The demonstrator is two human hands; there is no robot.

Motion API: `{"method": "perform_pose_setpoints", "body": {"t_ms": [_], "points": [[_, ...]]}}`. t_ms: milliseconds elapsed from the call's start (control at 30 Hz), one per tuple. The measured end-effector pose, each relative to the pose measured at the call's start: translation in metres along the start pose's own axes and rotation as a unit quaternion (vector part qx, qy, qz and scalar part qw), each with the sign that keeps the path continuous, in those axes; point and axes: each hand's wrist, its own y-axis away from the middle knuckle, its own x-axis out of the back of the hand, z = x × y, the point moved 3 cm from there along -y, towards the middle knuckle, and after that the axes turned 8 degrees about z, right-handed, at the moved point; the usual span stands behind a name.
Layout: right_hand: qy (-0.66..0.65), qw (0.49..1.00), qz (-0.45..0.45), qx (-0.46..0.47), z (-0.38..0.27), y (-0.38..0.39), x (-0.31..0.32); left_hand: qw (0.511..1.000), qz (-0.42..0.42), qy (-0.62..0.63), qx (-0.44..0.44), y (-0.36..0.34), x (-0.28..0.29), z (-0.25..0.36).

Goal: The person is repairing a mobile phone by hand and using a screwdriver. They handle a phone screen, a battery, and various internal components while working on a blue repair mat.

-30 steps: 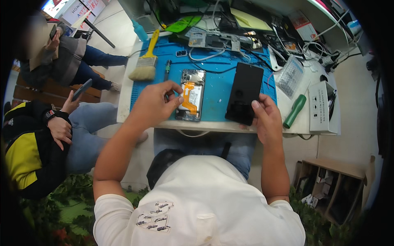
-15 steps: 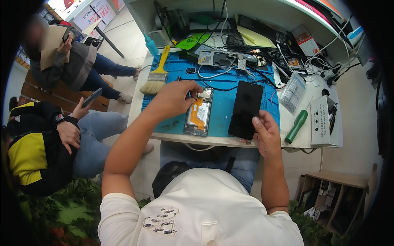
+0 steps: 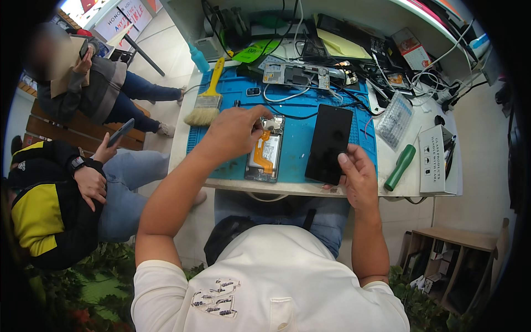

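An opened phone (image 3: pixel 267 155) lies on the blue mat (image 3: pixel 298 160), its white battery and orange ribbon cable showing. My left hand (image 3: pixel 238 130) is over its upper left part, fingers curled at the top end; what they hold, if anything, is hidden. My right hand (image 3: pixel 359 171) grips a black screen panel (image 3: pixel 326 138) by its lower right edge, thumb on the glass. Left of the opened phone lies a yellow-handled brush (image 3: pixel 204 102); a green screwdriver (image 3: pixel 399 169) lies to the right on the white desk (image 3: pixel 412 188).
Phone parts (image 3: pixel 296 74), tangled cables (image 3: pixel 426 80) and bubble wrap (image 3: pixel 394 119) crowd the back and right, beside a white box (image 3: pixel 430 160). Two other people holding phones, one standing (image 3: pixel 108 83), another seated (image 3: pixel 41 216), are at left. A wooden shelf (image 3: pixel 453 238) stands lower right.
My left hand has moved up over the opened phone's top end, its fingers curling down. The whole view shifted between the first two frames; my right hand still holds the panel.
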Motion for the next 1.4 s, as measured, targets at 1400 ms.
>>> {"method": "perform_pose_setpoints", "body": {"t_ms": [1400], "points": [[0.016,0.998,0.028,-0.046,-0.002,-0.003,-0.002,0.998,-0.026,0.055,0.026,-0.019,-0.005,-0.013]]}}
